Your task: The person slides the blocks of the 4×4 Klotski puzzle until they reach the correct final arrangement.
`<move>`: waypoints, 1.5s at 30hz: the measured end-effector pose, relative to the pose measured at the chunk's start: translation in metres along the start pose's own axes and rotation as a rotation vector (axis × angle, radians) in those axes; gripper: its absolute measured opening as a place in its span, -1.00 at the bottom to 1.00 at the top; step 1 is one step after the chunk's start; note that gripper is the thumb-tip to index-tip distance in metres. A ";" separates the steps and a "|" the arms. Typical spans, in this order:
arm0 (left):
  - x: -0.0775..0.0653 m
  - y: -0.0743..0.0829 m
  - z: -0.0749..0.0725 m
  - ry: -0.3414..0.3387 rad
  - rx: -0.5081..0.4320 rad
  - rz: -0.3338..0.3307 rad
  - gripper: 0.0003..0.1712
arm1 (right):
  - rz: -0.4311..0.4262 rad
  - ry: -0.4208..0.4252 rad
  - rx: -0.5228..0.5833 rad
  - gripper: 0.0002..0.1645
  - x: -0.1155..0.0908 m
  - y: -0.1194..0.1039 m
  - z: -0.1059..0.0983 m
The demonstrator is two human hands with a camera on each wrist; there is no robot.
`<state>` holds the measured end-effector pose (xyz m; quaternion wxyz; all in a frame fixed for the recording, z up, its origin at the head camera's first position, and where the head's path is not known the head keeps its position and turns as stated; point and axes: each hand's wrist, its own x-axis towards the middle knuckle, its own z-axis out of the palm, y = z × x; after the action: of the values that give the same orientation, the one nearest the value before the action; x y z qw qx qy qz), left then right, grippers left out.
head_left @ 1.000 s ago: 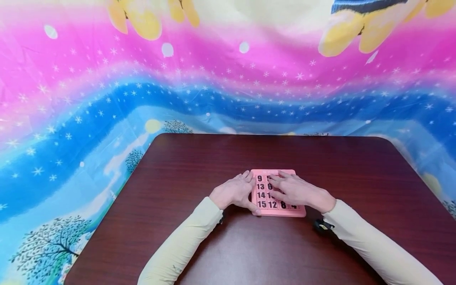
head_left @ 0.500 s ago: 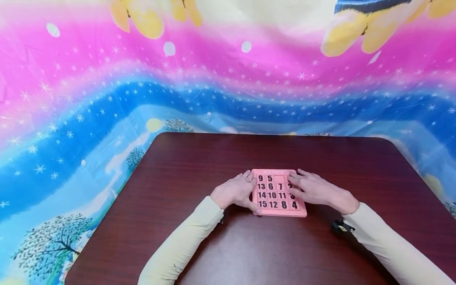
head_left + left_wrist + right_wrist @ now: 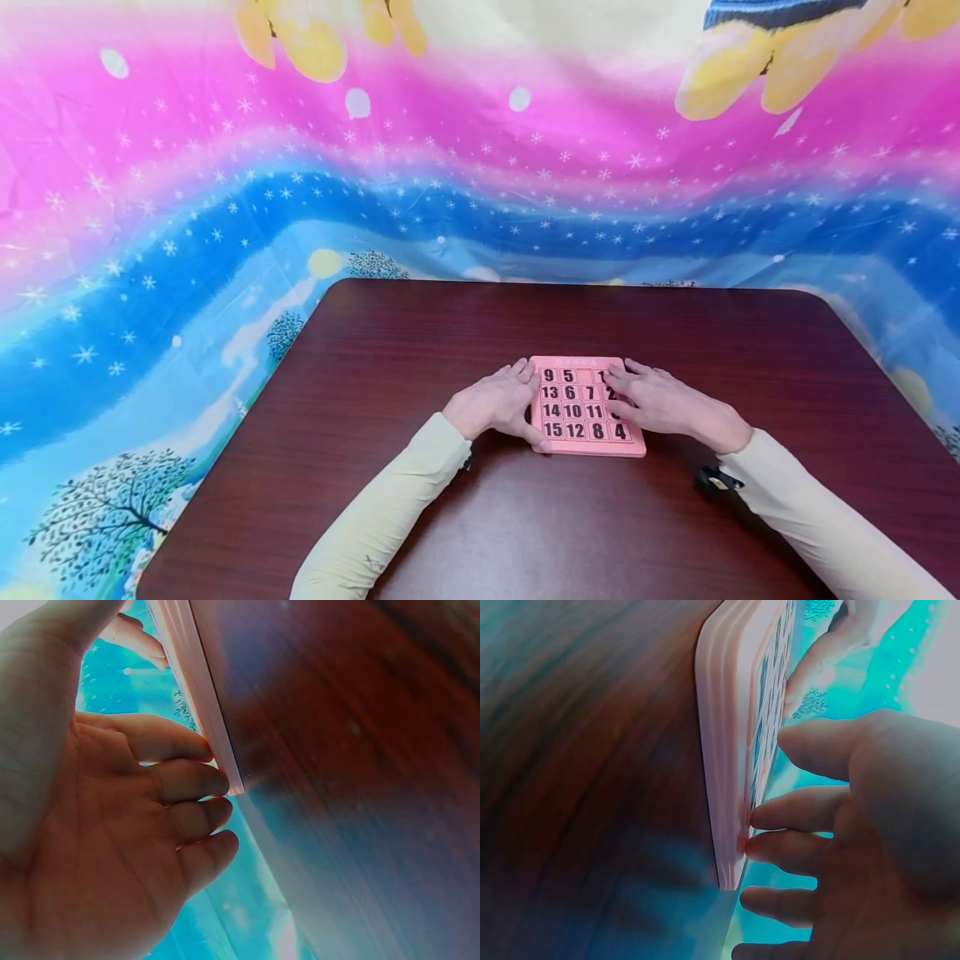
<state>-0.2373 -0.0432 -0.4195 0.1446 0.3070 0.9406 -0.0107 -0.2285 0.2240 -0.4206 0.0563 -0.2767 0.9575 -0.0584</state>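
A pink number sliding puzzle [image 3: 573,402] lies flat on the dark wooden table, its black-numbered tiles in a grid. In the top row a gap shows between the 5 and the 1. My left hand [image 3: 498,404] rests along its left side, thumb at the near left corner; in the left wrist view its fingertips [image 3: 217,780] meet the puzzle's edge. My right hand [image 3: 667,400] lies over the right column, fingers spread and slightly bent. Fingertips [image 3: 761,817] touch the puzzle's face near its edge in the right wrist view. Parts of the right-hand tiles are hidden under these fingers.
The brown table [image 3: 465,333] extends around the puzzle on every side. Behind it hangs a colourful printed cloth [image 3: 480,183]. A small black device [image 3: 720,481] sits at the right wrist, under the pale sleeve [image 3: 817,517].
My right hand has moved right from the middle of the puzzle to its right column, uncovering the centre tiles, then shifted only slightly. The left hand has stayed in place.
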 end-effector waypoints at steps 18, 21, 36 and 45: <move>0.000 0.001 0.001 -0.006 -0.007 -0.009 0.43 | -0.037 -0.021 -0.022 -0.28 0.010 -0.013 0.001; 0.000 0.001 0.000 -0.004 -0.010 -0.007 0.44 | -0.023 -0.020 -0.001 -0.26 0.003 -0.010 -0.001; 0.000 -0.001 0.000 0.006 0.001 -0.002 0.44 | -0.058 0.039 -0.039 -0.32 -0.029 -0.013 0.002; 0.002 -0.002 0.002 0.016 0.017 -0.003 0.44 | -0.060 0.038 -0.052 -0.32 -0.032 -0.014 0.008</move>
<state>-0.2390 -0.0439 -0.4219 0.1343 0.3068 0.9421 -0.0161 -0.1933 0.2286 -0.4236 0.0291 -0.3055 0.9509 -0.0405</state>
